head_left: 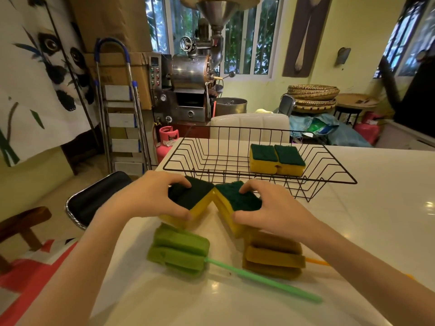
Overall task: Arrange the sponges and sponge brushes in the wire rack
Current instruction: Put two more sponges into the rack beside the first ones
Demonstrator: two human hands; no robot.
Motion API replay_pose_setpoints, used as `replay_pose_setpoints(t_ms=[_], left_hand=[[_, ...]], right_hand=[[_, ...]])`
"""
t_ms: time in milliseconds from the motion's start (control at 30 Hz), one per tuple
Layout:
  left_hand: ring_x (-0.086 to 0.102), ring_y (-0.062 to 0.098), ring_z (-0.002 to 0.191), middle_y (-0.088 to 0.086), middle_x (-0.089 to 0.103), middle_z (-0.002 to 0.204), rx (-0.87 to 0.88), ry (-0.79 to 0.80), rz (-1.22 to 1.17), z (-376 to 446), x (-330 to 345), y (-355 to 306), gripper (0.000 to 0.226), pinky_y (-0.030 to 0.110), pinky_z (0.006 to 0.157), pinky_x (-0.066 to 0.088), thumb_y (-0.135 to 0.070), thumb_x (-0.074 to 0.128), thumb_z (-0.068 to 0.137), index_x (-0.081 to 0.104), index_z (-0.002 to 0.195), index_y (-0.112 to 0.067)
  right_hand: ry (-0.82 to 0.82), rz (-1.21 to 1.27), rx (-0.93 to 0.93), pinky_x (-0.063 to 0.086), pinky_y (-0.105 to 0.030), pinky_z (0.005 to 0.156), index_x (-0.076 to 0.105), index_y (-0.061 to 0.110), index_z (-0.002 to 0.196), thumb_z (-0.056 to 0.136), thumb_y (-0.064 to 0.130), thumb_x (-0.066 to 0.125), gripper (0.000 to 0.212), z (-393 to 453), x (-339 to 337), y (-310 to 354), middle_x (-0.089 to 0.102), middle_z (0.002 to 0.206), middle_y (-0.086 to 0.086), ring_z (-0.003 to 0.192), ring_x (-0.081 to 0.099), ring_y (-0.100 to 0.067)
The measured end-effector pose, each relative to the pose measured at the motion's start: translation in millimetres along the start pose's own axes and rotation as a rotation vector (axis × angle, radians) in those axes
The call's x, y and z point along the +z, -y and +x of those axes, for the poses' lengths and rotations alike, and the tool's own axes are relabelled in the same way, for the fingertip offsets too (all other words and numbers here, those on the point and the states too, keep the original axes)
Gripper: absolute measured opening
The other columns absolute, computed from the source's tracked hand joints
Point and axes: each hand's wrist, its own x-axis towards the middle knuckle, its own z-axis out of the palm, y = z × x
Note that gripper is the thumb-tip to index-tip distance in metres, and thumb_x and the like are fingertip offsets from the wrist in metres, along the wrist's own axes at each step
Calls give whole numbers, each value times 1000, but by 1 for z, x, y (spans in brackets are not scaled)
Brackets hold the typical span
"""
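The wire rack point(259, 161) is black, on a glossy white bench point(376, 208). In its far right part lie two sponges point(277, 161), yellow with dark green scouring tops. The two near sponges, the left sponge point(188, 198) and the right sponge point(237, 201), show the same yellow bodies and dark green tops. The left brush point(179, 251) has a light green foam head and a paler green handle. The right brush point(274, 257) has a mustard-brown foam head and an orange handle.
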Motion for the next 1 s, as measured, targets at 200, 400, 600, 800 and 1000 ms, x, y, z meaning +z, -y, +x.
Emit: replay_pose_setpoints(t_ms=[200, 400, 600, 800, 1000], left_hand=[[52, 5, 109, -25, 55, 107, 38, 19, -249, -28, -29, 5, 74, 37, 103, 41, -82, 63, 17, 60, 85, -53], [56, 5, 107, -23, 60, 107, 118, -95, -348, -32, -46, -13, 74, 41, 100, 44, -78, 68, 18, 59, 89, -58], [54, 14, 111, -20, 57, 106, 114, -203, -371, -7, -50, -29, 60, 37, 95, 45, -72, 71, 29, 61, 84, -49], [50, 14, 104, -9, 50, 114, 54, -230, -334, 40, -56, -29, 56, 27, 79, 46, -36, 76, 58, 54, 109, -35], [44, 9, 96, 2, 51, 130, 47, -235, -168, 101, -51, -32, 66, 11, 56, 35, -38, 75, 65, 46, 123, -26]], right_hand=[[70, 216, 25, 49, -25, 70, 59, 33, 92, 62, 49, 66, 34, 3, -47, 4, 60, 102, 8, 89, 54, -10], [42, 412, 43, 46, -23, 62, 63, 29, 88, 73, 31, 68, 16, 6, -85, -1, 58, 94, 10, 86, 55, -14], [-86, 455, 64, 46, -25, 62, 62, 30, 86, 79, 24, 62, 9, 22, -100, -7, 57, 91, 12, 85, 54, -12], [-178, 406, 58, 50, -35, 77, 63, 27, 90, 75, 30, 66, 15, 58, -99, -10, 63, 96, 3, 91, 56, -18], [-233, 286, 63, 48, -26, 66, 61, 22, 99, 74, 38, 67, 30, 102, -94, -22, 61, 97, 2, 88, 56, -14]])
